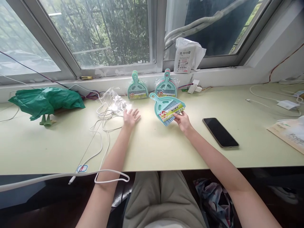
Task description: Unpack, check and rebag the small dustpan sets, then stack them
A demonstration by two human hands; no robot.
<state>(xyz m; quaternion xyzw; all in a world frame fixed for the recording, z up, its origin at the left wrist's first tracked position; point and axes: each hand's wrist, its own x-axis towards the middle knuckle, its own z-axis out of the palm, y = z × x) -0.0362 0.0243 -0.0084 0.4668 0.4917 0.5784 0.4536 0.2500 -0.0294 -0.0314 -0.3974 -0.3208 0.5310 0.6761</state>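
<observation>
My right hand (183,123) grips the lower right edge of a mint-green dustpan and brush set (167,109), holding it tilted above the table with its handle pointing up and left. A printed label runs across the blue bristles. My left hand (131,118) rests on the table with fingers spread, close beside a crumpled clear plastic bag (116,101). Two stacks of similar sets lean against the wall under the window: the left stack (137,88) and the right stack (166,86), partly covered by the held set.
White cables (102,126) trail across the table and over my left forearm. A green plastic bag (51,99) lies at the left. On the right are a black phone (220,132) and a paper packet (289,133). A white wrapped package (186,57) stands on the sill.
</observation>
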